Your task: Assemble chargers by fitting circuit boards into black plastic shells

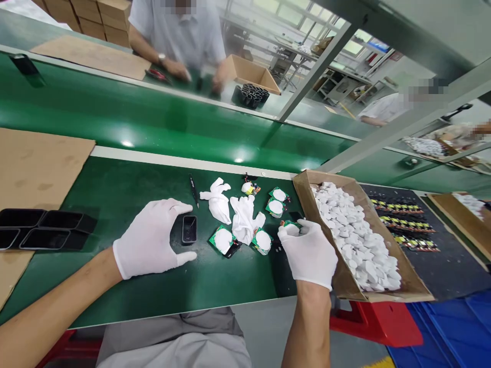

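Head view: just left of the brown cardboard tray (pixel 308 194), the right hand (pixel 309 253) apparently pinches a green circuit board (pixel 290 224); handling it likely calls for a steady grip. Farther left, the left hand (pixel 151 237) gapes beside a black rectangular case (pixel 189 229).

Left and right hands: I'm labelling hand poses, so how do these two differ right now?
The left hand is spread wide; the right hand is curled, fingertips drawn in.
The left hand has a small black case between thumb and fingers, with no visible grip; the right hand's fingertips meet a green circuit board, grip unclear.
Both wear white gloves.
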`<control>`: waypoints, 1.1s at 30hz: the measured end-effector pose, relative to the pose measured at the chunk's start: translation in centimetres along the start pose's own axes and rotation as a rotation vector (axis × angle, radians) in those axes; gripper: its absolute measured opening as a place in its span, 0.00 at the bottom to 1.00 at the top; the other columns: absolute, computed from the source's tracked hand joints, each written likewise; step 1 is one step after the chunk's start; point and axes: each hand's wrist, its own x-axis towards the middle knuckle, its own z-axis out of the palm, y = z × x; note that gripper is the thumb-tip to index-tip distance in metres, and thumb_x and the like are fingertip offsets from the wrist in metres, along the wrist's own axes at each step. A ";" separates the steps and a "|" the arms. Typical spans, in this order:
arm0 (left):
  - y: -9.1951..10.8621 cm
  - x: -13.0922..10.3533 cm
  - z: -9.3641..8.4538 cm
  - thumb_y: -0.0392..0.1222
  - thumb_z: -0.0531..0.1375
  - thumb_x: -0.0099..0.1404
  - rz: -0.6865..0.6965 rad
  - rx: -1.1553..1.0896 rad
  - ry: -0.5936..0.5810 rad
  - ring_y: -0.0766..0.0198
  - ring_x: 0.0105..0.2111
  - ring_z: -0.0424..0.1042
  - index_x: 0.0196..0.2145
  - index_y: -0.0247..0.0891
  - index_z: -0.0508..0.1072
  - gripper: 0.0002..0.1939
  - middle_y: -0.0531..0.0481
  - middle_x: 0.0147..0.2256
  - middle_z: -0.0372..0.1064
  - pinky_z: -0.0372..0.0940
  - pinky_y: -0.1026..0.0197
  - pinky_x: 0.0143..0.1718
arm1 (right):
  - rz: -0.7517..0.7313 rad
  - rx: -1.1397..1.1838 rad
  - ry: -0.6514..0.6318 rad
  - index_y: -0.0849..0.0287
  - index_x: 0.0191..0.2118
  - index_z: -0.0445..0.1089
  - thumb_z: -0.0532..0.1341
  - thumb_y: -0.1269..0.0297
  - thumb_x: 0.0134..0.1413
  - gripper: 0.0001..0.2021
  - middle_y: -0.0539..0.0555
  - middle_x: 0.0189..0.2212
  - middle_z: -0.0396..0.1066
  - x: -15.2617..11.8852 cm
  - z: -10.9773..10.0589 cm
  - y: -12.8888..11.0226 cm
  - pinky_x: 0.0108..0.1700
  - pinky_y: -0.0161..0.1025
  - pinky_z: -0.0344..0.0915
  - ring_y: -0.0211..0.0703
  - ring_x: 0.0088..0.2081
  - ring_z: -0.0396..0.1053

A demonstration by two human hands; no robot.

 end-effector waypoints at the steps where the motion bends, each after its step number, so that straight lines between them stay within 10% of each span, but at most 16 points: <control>1: 0.0 -0.1 -0.2 0.49 0.74 0.54 0.010 -0.016 0.058 0.36 0.56 0.77 0.63 0.38 0.69 0.41 0.34 0.57 0.76 0.72 0.34 0.58 | -0.029 0.055 0.053 0.57 0.58 0.75 0.63 0.52 0.57 0.26 0.64 0.46 0.84 -0.4 -0.2 0.1 0.54 0.56 0.74 0.64 0.50 0.82; 6: 3.4 0.2 -1.5 0.44 0.66 0.69 -0.033 -0.162 0.428 0.51 0.43 0.81 0.47 0.45 0.77 0.10 0.46 0.42 0.83 0.75 0.46 0.50 | -0.457 0.805 0.065 0.56 0.58 0.73 0.67 0.46 0.53 0.30 0.65 0.51 0.82 -3.6 -1.1 -1.0 0.54 0.56 0.77 0.63 0.51 0.82; 11: 8.3 3.2 -2.3 0.60 0.66 0.71 -0.331 -1.047 -0.026 0.57 0.38 0.81 0.46 0.41 0.79 0.20 0.45 0.41 0.83 0.77 0.55 0.40 | -0.805 1.237 -0.402 0.51 0.60 0.73 0.69 0.37 0.58 0.31 0.61 0.50 0.82 -5.5 -1.2 -6.6 0.55 0.59 0.79 0.63 0.51 0.82; 15: 7.9 4.7 -1.7 0.65 0.74 0.61 -0.491 -1.525 0.043 0.58 0.34 0.82 0.45 0.37 0.77 0.29 0.44 0.39 0.82 0.78 0.56 0.36 | -0.991 1.236 -0.415 0.49 0.56 0.76 0.75 0.54 0.56 0.23 0.58 0.51 0.82 -4.5 -0.5 -10.0 0.57 0.57 0.78 0.59 0.53 0.81; 23: 5.7 4.6 -0.8 0.43 0.73 0.55 -0.576 -0.756 0.625 0.59 0.34 0.83 0.37 0.43 0.73 0.15 0.51 0.35 0.83 0.80 0.57 0.38 | -0.771 1.176 -0.446 0.51 0.53 0.77 0.76 0.56 0.54 0.22 0.58 0.49 0.82 -3.9 3.0 -10.9 0.55 0.57 0.81 0.56 0.49 0.82; 33: 6.8 4.6 0.5 0.41 0.70 0.57 -0.395 -0.444 0.647 0.63 0.28 0.82 0.35 0.46 0.74 0.09 0.56 0.30 0.82 0.79 0.61 0.33 | -0.440 1.174 -0.607 0.48 0.42 0.77 0.63 0.45 0.65 0.14 0.55 0.46 0.83 -4.4 4.1 -12.7 0.59 0.52 0.77 0.56 0.52 0.80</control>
